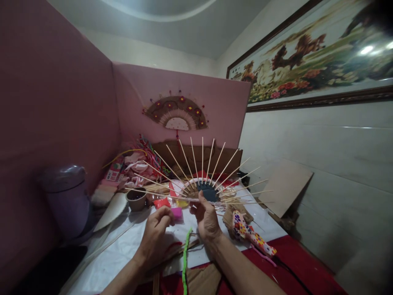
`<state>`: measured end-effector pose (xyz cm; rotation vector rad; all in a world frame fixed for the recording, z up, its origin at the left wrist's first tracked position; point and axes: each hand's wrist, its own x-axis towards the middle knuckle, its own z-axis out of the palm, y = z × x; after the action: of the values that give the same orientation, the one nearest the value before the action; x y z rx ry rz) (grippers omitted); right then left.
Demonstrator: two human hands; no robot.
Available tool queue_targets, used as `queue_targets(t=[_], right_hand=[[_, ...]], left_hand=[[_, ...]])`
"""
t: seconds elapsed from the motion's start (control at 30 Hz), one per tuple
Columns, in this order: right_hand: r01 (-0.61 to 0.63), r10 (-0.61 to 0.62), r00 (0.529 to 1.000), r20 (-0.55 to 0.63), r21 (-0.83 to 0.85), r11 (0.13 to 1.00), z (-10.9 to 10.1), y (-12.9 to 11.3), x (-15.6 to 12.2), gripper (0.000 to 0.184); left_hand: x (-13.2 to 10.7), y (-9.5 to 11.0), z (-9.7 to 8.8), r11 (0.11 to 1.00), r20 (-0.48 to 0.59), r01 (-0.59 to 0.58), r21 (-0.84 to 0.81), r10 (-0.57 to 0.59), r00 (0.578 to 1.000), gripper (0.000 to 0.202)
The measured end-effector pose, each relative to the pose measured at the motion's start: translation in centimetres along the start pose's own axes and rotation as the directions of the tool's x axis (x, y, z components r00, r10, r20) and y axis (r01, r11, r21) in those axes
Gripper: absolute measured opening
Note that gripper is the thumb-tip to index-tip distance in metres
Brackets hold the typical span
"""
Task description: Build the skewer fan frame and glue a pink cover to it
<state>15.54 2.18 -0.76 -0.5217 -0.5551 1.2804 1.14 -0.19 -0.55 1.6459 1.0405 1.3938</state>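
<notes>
My right hand [208,221] grips the lower edge of a half-round fan frame [211,192], thumb laid over its front. Thin wooden sticks spread outward from the frame's curved rim, and its face is part dark blue, part brown. To the left, my left hand [156,227] is closed with its fingers curled together, apart from the frame. Whatever it may pinch is hidden. Close by it lie a red packet [161,203] and a pink packet [176,213]. A bright green fuzzy strip [185,262] runs along the table between my forearms.
A brown cup [136,200] stands at the left on the white-covered table. A flower-patterned glue gun [251,235] lies at the right, near a cardboard scrap [204,280]. Pink cloth and ribbons [138,164] are heaped behind. A decorated fan [176,110] hangs on the pink panel.
</notes>
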Motion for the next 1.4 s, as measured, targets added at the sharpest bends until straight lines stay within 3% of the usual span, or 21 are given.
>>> queue_targets(t=[0.27, 0.5, 0.73, 1.0, 1.23, 1.4], right_hand=[[-0.085, 0.083, 0.995, 0.062, 0.017, 0.996, 0.5, -0.3, -0.7, 0.020], [-0.129, 0.130, 0.987, 0.090, -0.019, 0.991, 1.0, 0.1, -1.6, 0.023], [-0.148, 0.167, 0.975, 0.150, -0.132, 0.980, 1.9, 1.0, -2.8, 0.033], [-0.148, 0.188, 0.939, 0.289, -0.154, 0.977, 1.6, 1.4, -3.5, 0.035], [-0.146, 0.158, 0.970, 0.185, -0.080, 0.986, 1.6, 0.9, -2.9, 0.027], [-0.173, 0.176, 0.965, 0.195, -0.030, 0.984, 2.0, 1.1, -3.1, 0.028]], left_hand=[[-0.2, 0.1, 0.6, 0.998, 0.085, 0.055, -0.015, -0.054, 0.995, 0.024], [-0.2, -0.1, 0.9, 0.919, 0.089, 0.148, -0.366, -0.123, 0.988, 0.034], [-0.1, -0.5, 1.4, 0.902, 0.114, 0.158, -0.401, -0.122, 0.986, 0.019], [-0.5, -0.5, 1.5, 0.864, 0.073, 0.179, -0.470, -0.164, 0.984, 0.020], [-0.5, 0.8, 1.3, 0.829, -0.015, 0.158, -0.536, -0.197, 0.980, 0.017], [-0.6, 0.8, 1.6, 0.860, 0.013, 0.131, -0.493, -0.143, 0.990, 0.019]])
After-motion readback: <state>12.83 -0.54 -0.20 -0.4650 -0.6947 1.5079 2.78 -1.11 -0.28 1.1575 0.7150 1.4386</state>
